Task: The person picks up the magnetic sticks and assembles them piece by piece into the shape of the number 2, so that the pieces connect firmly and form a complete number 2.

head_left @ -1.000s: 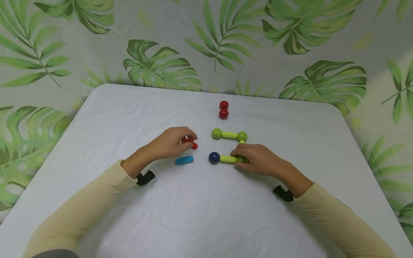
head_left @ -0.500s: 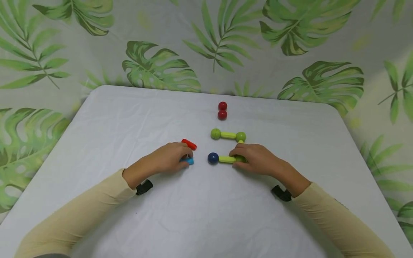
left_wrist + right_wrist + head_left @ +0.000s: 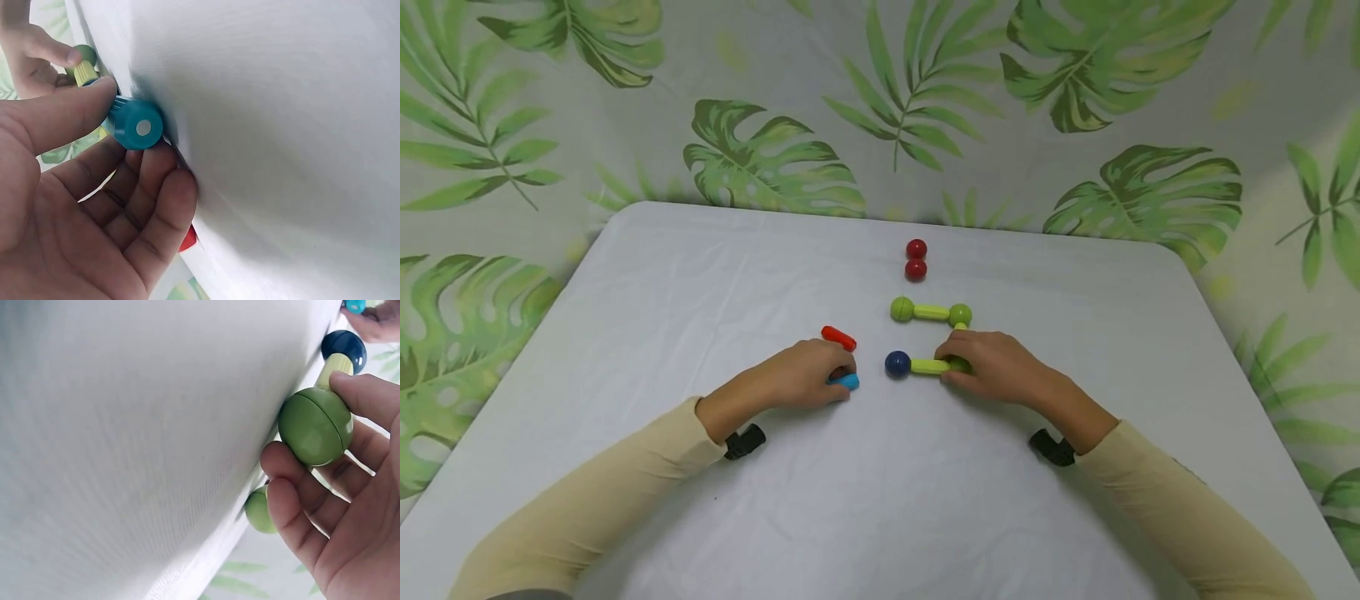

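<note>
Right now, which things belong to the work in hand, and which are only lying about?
Seemingly in use:
blue stick, pinched by left hand
green chain with dark blue end ball, held by right hand at a green ball

Seemingly lying about:
red stick, near left hand
two red balls, farther back

Passing room lies over the table (image 3: 880, 492) on the near side of the left grip (image 3: 808, 373) and right grip (image 3: 996, 367), but a red rod (image 3: 838, 337) blocks just beyond the left, a navy ball (image 3: 897, 364) between.
</note>
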A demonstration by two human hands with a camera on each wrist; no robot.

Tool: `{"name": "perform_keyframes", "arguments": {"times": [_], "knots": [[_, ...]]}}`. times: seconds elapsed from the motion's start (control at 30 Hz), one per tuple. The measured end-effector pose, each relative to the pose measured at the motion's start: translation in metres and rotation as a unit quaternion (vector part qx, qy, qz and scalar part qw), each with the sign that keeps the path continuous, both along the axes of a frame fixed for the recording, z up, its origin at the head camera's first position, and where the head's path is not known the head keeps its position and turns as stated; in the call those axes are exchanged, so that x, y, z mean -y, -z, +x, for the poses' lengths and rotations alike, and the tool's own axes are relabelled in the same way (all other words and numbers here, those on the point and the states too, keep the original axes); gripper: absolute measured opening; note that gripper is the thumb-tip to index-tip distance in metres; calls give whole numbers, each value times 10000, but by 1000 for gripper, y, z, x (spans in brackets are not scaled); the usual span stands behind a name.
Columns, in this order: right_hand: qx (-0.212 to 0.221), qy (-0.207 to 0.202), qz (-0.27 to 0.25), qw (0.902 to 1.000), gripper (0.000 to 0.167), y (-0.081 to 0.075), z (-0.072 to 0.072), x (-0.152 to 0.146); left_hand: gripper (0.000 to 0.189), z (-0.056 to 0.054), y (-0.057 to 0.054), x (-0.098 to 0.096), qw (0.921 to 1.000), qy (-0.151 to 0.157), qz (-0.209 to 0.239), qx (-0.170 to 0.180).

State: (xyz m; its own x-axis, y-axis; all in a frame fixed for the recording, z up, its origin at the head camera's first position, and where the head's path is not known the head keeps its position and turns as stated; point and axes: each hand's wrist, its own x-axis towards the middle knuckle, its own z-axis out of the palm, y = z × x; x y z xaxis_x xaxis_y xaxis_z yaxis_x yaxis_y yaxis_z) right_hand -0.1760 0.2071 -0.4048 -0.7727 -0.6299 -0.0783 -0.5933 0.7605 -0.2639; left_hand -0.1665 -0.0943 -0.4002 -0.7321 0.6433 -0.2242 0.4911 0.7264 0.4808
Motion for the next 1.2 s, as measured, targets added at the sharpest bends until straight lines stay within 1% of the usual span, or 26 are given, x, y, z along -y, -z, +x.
{"name": "perform_keyframes", "arguments": {"times": [0.17,0.4,0.53,0.67,0.87,0.97,1.1,1.2], "knots": [[39,-6,-111,9999,26,-1,-6,-1,19,0,1,-5,9999,-118,10,50],[-7,-87,-259,9996,22,0,-14,-1,23,-1,3,-11,9993,-263,261,50],[-11,-93,-250,9996,22,0,-16,1,23,-1,6,-13,9984,-328,427,182],[-102,-56,-226,9997,22,0,-16,3,21,-1,6,-15,9971,-436,538,311],[-182,-51,-198,9996,21,-1,-16,4,16,1,5,-17,9942,-723,640,472],[-186,-51,-204,9996,21,-1,-16,4,14,1,4,-17,9928,-817,711,506],[-163,-41,-225,9996,22,-1,-16,3,15,0,7,-17,9889,-879,943,742],[-184,-53,-234,9995,22,-1,-16,3,16,-2,10,-18,9827,-972,1203,1019]]}}
